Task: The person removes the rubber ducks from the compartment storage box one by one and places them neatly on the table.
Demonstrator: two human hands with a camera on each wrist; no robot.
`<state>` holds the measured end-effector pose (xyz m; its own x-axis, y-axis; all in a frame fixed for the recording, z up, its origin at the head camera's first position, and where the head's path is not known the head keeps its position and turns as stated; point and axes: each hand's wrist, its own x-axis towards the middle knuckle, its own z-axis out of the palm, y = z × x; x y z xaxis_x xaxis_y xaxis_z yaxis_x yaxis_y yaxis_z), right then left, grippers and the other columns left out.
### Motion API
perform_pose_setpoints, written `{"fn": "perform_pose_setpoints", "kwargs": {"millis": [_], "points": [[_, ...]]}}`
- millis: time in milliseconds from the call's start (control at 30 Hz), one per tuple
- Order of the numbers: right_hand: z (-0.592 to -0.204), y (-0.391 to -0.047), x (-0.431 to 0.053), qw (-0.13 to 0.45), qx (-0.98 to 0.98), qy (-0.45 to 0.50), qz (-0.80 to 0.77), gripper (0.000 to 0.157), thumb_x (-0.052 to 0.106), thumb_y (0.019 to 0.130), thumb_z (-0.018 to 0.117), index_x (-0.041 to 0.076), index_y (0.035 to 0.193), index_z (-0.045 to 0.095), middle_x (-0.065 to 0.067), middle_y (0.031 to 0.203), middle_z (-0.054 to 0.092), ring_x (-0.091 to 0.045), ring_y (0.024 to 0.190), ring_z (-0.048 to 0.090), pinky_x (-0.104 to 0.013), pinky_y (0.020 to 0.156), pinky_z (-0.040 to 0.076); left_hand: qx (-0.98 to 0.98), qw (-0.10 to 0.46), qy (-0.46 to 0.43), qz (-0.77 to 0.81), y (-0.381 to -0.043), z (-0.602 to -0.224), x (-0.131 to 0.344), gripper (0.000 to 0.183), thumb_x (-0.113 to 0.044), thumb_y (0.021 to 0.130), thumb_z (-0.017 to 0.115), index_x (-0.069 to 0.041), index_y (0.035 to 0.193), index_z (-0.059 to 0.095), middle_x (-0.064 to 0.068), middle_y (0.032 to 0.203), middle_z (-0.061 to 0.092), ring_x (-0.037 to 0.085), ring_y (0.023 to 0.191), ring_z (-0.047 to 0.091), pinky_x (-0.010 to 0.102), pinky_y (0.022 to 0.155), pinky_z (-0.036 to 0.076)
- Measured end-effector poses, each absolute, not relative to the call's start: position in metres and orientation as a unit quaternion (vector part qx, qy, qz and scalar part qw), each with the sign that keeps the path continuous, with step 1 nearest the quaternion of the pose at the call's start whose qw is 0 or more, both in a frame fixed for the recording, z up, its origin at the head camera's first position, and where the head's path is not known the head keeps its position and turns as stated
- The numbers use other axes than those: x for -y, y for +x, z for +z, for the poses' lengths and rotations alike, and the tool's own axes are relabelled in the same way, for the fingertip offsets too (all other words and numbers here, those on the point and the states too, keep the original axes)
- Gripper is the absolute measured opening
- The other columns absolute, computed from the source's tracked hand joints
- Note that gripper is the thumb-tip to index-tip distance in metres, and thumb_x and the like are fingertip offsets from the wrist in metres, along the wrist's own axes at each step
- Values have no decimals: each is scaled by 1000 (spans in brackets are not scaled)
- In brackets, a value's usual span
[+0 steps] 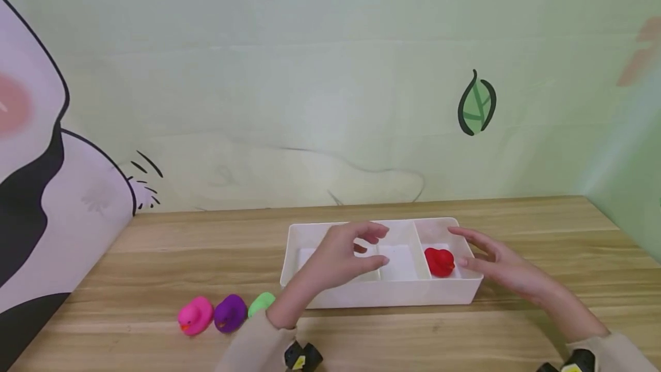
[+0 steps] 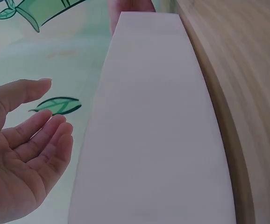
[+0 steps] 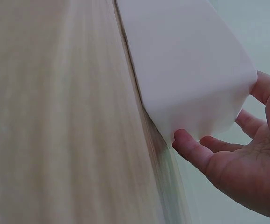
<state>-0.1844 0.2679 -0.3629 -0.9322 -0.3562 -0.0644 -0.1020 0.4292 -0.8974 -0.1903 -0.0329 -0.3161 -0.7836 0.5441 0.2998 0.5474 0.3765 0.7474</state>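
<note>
A white three-compartment tray (image 1: 395, 294) stands lengthwise on the wooden table. Inside its right compartment lies a red rubber duck (image 1: 439, 262). My left hand (image 1: 343, 254) hovers above the left and middle compartments, thumb and fingers apart with nothing between them; the left wrist view shows its palm beside the tray's long wall. At the right end, my right hand (image 1: 508, 267) has its fingers spread around the tray's corner. In the right wrist view, the fingertips (image 3: 181, 136) are right at the white end wall.
Left of the tray, a pink duck (image 1: 196, 316), a purple duck (image 1: 230, 313) and a light green duck (image 1: 261, 303) sit in a row on the table. My left forearm partly covers the green one. Behind the table rises a wall (image 1: 361, 102) with printed leaves.
</note>
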Motion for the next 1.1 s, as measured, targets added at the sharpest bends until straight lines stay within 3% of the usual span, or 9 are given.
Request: {"fn": "perform_pose_setpoints", "kwargs": {"millis": [233,500,833,1100], "points": [[-362,-185,-269,130,-838,-128,-514,61,26,89,55,13,142,27,-21,148,11,-51,130,9,-66,89,33,825,-25,-314,-469,-196,-326,-4,36,-11,79,70,-3,113,61,10,108,63,22,96,59,16,72,49],[-364,-185,-270,134,-833,-134,-521,62,25,90,55,12,142,26,-21,149,11,-53,129,9,-67,89,34,856,-21,-315,-409,-202,-333,-38,36,-15,79,69,-9,114,62,3,109,64,12,94,58,11,70,46],[-364,-184,-268,122,-822,-153,-535,58,20,91,54,9,141,27,-22,148,12,-56,127,15,-63,92,35,903,-18,-321,-286,-206,-339,-69,38,-24,78,71,-16,114,63,-7,108,64,6,96,57,15,75,45],[-365,-184,-269,126,-820,-155,-536,59,20,91,53,10,142,26,-22,148,13,-54,127,19,-60,91,37,932,-2,-311,-187,-209,-341,-86,33,-26,77,70,-20,109,66,-11,97,64,4,78,53,14,55,38]]}}
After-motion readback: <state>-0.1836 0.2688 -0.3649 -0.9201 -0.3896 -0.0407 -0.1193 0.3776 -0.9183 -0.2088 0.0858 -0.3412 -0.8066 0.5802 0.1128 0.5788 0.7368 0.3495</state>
